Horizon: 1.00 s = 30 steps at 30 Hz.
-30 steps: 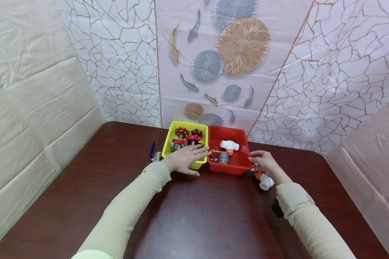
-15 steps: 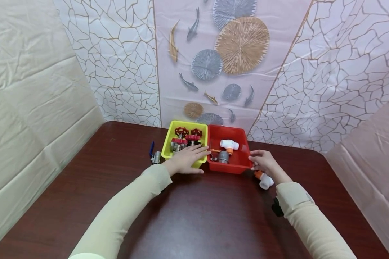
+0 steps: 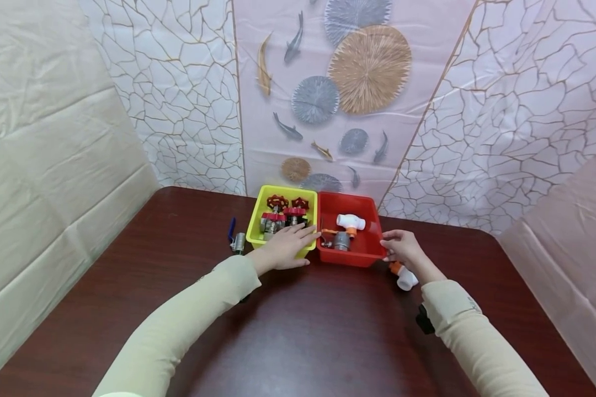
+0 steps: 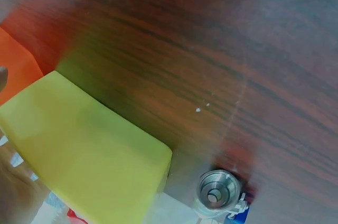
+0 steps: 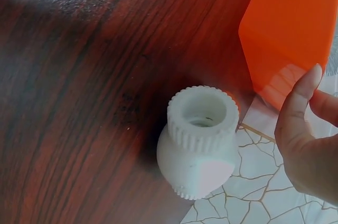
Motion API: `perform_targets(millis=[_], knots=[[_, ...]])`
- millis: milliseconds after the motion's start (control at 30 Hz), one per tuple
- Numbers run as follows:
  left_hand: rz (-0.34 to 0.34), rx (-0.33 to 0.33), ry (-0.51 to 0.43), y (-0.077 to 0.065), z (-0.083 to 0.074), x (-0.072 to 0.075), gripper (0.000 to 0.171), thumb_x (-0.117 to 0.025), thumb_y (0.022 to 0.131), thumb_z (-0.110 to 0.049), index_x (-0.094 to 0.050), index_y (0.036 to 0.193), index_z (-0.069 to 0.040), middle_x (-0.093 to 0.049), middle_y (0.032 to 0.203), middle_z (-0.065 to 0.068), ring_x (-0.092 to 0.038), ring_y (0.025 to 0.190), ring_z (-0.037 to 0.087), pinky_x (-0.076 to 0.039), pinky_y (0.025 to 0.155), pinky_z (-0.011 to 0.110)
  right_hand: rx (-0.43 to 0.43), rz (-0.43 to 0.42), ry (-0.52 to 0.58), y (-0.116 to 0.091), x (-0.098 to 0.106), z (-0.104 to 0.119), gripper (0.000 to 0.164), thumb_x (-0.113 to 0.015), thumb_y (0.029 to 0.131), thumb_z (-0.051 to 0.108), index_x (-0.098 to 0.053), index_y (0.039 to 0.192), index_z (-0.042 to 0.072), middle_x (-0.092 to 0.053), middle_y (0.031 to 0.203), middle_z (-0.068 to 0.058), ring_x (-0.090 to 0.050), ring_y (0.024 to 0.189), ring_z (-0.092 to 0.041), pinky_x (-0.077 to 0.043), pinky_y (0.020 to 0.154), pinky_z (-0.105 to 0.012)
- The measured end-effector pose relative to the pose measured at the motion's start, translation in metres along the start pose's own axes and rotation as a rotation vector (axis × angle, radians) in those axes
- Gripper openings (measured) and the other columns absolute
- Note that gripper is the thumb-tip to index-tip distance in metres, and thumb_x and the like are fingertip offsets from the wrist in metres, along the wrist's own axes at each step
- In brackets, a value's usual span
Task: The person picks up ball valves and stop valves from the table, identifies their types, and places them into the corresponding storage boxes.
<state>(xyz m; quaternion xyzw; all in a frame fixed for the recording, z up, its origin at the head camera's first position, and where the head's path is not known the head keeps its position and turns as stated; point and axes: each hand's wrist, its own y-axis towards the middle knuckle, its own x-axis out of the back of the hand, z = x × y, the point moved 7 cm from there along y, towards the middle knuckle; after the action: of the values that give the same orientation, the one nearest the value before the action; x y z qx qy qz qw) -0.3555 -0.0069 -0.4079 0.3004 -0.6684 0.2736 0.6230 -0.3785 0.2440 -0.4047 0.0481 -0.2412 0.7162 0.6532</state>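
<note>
A yellow bin (image 3: 254, 227) and a red bin (image 3: 354, 258) stand side by side at the back of the table. My left hand (image 3: 285, 248) lies over the front of the yellow bin, fingers spread, fingertips near the shared edge. Gate valves with red handwheels (image 3: 277, 203) sit in the yellow bin. The red bin holds a white valve (image 3: 350, 222) with an orange handle and a grey metal fitting (image 3: 341, 241). At the red bin's right rim is my right hand (image 3: 402, 248), its fingertips touching the rim; in the right wrist view the thumb (image 5: 305, 89) meets it.
A metal valve with a blue lever (image 3: 238, 241) lies left of the yellow bin. Beside the right hand, a white and orange valve (image 3: 405, 278) rests on the dark wooden table (image 3: 298, 342). A patterned cloth (image 3: 315, 138) hangs close behind the bins.
My left hand has shifted very slightly along the front of the yellow bin. The right hand holds its place at the red rim, and the bins look unmoved.
</note>
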Motion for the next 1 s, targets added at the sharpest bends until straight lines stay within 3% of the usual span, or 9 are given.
perform_targets(millis=[267, 667, 1000], knots=[[-0.061, -0.044, -0.023, -0.022, 0.004, 0.002, 0.067, -0.061, 0.091, -0.035, -0.032, 0.147, -0.014, -0.026, 0.155, 0.010, -0.028, 0.141, 0.032, -0.028, 0.112, 0.052, -0.018, -0.001, 0.002, 0.002, -0.003, -0.001, 0.045, -0.049, 0.096, 0.006, -0.035, 0.136, -0.011, -0.057, 0.078, -0.002, -0.053, 0.059, -0.007, -0.056, 0.062, -0.025], [-0.168, -0.144, 0.084, -0.044, -0.002, -0.006, 0.069, -0.062, 0.089, -0.035, -0.031, 0.148, -0.012, -0.035, 0.151, 0.011, -0.036, 0.137, 0.031, -0.032, 0.109, 0.052, -0.026, 0.002, 0.019, 0.003, 0.000, -0.005, 0.045, -0.048, 0.097, 0.006, -0.034, 0.136, -0.011, -0.056, 0.076, 0.000, -0.052, 0.059, -0.007, -0.055, 0.059, -0.023], [-0.292, -0.236, 0.034, -0.069, -0.003, -0.002, 0.063, -0.063, 0.089, -0.027, -0.038, 0.143, -0.008, -0.044, 0.144, 0.014, -0.040, 0.133, 0.034, -0.029, 0.111, 0.051, -0.043, -0.006, 0.024, 0.005, 0.002, -0.007, 0.046, -0.048, 0.097, 0.007, -0.035, 0.137, -0.009, -0.056, 0.085, -0.006, -0.053, 0.061, -0.008, -0.054, 0.059, -0.021]])
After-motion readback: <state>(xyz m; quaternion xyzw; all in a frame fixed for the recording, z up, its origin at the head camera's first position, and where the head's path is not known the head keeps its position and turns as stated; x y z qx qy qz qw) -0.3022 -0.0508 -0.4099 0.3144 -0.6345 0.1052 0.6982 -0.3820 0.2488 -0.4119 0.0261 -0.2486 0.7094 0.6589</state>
